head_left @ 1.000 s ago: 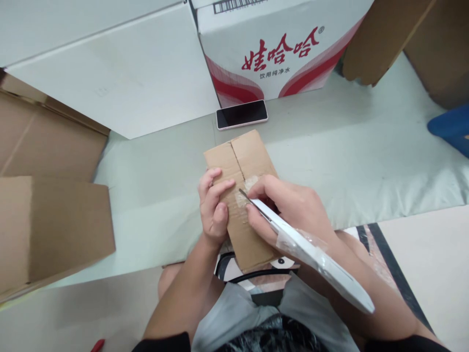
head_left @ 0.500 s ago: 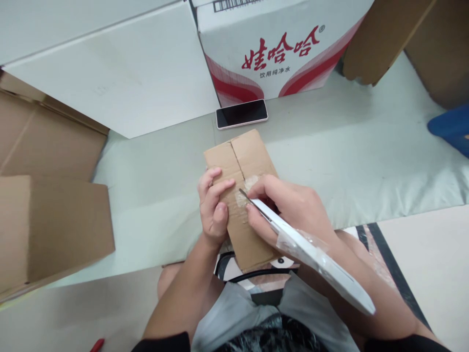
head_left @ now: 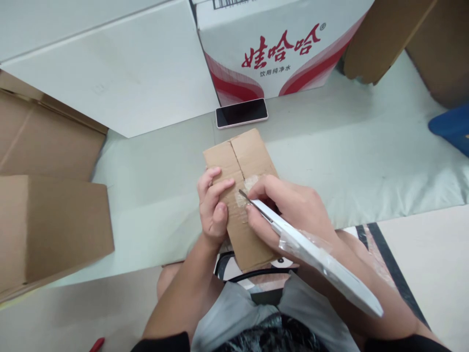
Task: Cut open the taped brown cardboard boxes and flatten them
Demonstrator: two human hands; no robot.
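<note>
A small brown cardboard box (head_left: pixel 252 151), with a dark seam down its upper half, is held tilted over my lap at the table's front edge. My left hand (head_left: pixel 214 205) grips its left side, fingertips curled onto the top face. Pinched in my right hand (head_left: pixel 293 205) is a white utility knife (head_left: pixel 326 259), its thin dark blade pointing up and left. The blade tip is at a strip of clear tape (head_left: pixel 242 199) across the box's middle. More clear tape clings to the knife's handle. Part of the box's right side is hidden behind my right hand.
A phone (head_left: pixel 242 113) lies beyond the box on the pale green tablecloth (head_left: pixel 330 132). Behind it stands a white and red carton (head_left: pixel 282 54), with a large white box (head_left: pixel 117 83) beside it. Open cardboard boxes (head_left: pixel 69 225) are at left; a blue object (head_left: pixel 452 127) sits at right.
The handle end of the utility knife has swung slightly to the right and down. The box and my left hand hold nearly still.
</note>
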